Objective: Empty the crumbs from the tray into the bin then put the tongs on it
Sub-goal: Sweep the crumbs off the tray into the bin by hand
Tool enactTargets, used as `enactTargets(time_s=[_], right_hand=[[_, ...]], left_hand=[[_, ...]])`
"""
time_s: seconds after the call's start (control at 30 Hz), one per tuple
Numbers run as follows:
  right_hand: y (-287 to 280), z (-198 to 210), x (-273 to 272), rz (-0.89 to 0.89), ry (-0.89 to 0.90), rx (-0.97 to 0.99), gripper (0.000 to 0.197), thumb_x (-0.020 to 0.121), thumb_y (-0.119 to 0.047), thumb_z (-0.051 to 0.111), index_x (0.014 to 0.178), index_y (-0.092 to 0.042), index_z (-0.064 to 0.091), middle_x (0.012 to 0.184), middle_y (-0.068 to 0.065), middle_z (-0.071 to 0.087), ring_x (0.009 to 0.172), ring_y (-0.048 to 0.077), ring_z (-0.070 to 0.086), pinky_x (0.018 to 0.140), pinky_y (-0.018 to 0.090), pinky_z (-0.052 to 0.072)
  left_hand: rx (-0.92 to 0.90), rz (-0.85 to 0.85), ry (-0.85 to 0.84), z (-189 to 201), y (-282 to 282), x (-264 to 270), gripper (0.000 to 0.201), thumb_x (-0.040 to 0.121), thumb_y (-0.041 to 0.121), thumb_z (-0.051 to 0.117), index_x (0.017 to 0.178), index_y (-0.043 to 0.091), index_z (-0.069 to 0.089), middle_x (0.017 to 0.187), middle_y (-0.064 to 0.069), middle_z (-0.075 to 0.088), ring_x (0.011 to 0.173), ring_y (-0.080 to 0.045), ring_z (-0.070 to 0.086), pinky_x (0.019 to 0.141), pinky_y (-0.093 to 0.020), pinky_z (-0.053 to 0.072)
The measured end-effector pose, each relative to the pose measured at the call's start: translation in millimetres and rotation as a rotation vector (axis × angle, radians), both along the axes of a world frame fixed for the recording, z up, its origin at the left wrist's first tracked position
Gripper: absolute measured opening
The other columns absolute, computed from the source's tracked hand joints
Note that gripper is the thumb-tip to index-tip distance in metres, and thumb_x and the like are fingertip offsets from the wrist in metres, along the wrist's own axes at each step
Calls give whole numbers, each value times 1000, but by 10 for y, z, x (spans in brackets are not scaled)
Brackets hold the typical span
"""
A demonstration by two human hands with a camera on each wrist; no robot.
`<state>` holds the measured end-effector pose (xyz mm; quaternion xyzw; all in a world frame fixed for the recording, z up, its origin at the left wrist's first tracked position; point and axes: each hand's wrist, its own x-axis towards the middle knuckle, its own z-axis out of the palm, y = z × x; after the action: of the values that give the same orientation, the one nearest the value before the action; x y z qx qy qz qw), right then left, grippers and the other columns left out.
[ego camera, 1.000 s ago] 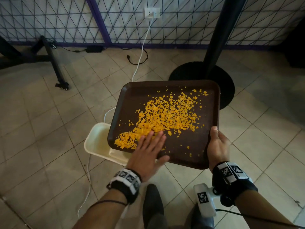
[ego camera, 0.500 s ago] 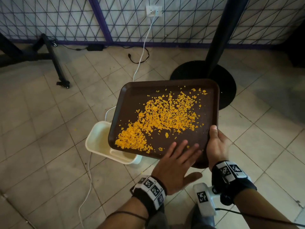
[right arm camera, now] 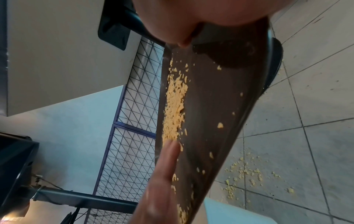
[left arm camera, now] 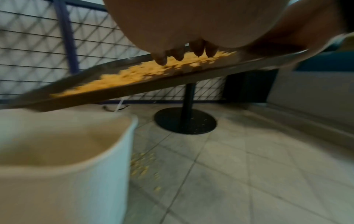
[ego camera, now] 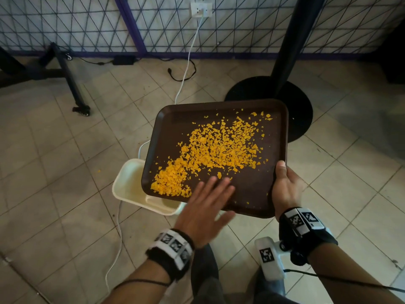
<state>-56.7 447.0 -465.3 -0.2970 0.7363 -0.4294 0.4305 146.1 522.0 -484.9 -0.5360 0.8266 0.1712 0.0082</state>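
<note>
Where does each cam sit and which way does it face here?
Head: on the head, looking down at the brown tray, orange crumbs, cream bin; shows left hand, right hand, both forearms.
Left wrist: beneath the left palm, facing along the fingers across the tilted tray to the bin.
Right wrist: beneath the right hand's grip on the tray rim, facing along the tray; the left hand shows too.
Shared: both wrist views show spilled crumbs on the tiled floor.

bare forearms; black wristbands (ego camera: 173, 249) with white square-code marker blocks; thin dark cord around left forearm; white tagged module (ego camera: 270, 257), black cable trailing, at right wrist.
</note>
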Motion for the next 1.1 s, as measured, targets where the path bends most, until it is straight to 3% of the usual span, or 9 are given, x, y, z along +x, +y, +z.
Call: enactTargets(time_s=[0.1, 0.17, 0.33, 0.47, 0.63, 0.8, 0.87, 0.97, 1.1], right_hand=[[3, 5, 19, -6, 13, -18, 40, 94, -51, 41, 79, -22, 64, 95, 4, 71, 94, 29, 66, 93, 51, 52], [3, 7, -12, -4, 10, -17, 42, 95, -51, 41, 78, -20, 64, 94, 4, 71, 93, 29, 67, 92, 51, 53], [-4, 41, -76, -8, -11, 9, 40, 98, -48, 40, 78, -22, 63, 94, 6, 71, 93, 30, 67, 91, 51, 54], [5, 79, -51, -4, -17, 6, 39, 100, -45, 40, 76, -23, 61, 89, 1, 69, 95, 31, 66, 91, 48, 53], [14, 72, 27, -7, -5, -25, 41, 99, -44, 42, 81, -14, 64, 88, 5, 70, 93, 34, 67, 85, 40, 53], [49, 19, 40, -9, -30, -30, 43, 92, -51, 43, 80, -18, 68, 90, 7, 74, 90, 29, 69, 89, 50, 55], [51, 10, 17, -12, -28, -17, 46, 89, -55, 44, 78, -17, 68, 89, 7, 74, 88, 31, 69, 88, 52, 55], [56, 32, -12, 3, -42, -1, 40, 97, -47, 42, 80, -19, 65, 92, 5, 73, 90, 30, 69, 89, 51, 55], [45, 68, -26, 7, -42, -2, 39, 100, -44, 40, 87, -18, 66, 94, 5, 71, 95, 31, 67, 92, 48, 53]], left_hand=[[-9, -145, 9, -2, 23, -411, 62, 102, 61, 18, 155, 29, 14, 164, 10, 1, 152, -19, -5, 121, -42, -5], [1, -163, -33, -38, 68, -401, 63, 101, 61, 17, 155, 28, 14, 163, 10, -1, 151, -18, -7, 121, -44, -3], [137, 50, -62, -163, 145, 349, 65, 95, 65, -1, 153, 35, -6, 161, 14, -15, 144, -4, -29, 121, -39, -10], [86, 155, -110, -143, 108, 673, 64, 99, 62, 0, 154, 30, 3, 165, 7, -4, 147, -7, -20, 120, -38, -6], [-75, -28, -39, 44, -187, -171, 58, 104, 52, 12, 155, 25, 12, 163, 5, 0, 152, -19, -3, 122, -43, -3], [-115, -166, -77, 57, -455, -718, 61, 105, 49, 16, 157, 20, 3, 165, 1, -4, 151, -24, -10, 122, -50, 2], [-103, -125, -107, 26, -520, -618, 63, 104, 53, 12, 156, 21, -4, 164, 2, -11, 150, -22, -17, 121, -49, 0], [-38, -2, -162, -75, -528, -218, 67, 101, 61, 4, 154, 24, -13, 161, 2, -22, 147, -18, -24, 122, -47, -1], [63, 138, -209, -196, -383, 412, 71, 97, 63, 0, 154, 22, -15, 160, 1, -26, 147, -17, -26, 122, -46, -1]])
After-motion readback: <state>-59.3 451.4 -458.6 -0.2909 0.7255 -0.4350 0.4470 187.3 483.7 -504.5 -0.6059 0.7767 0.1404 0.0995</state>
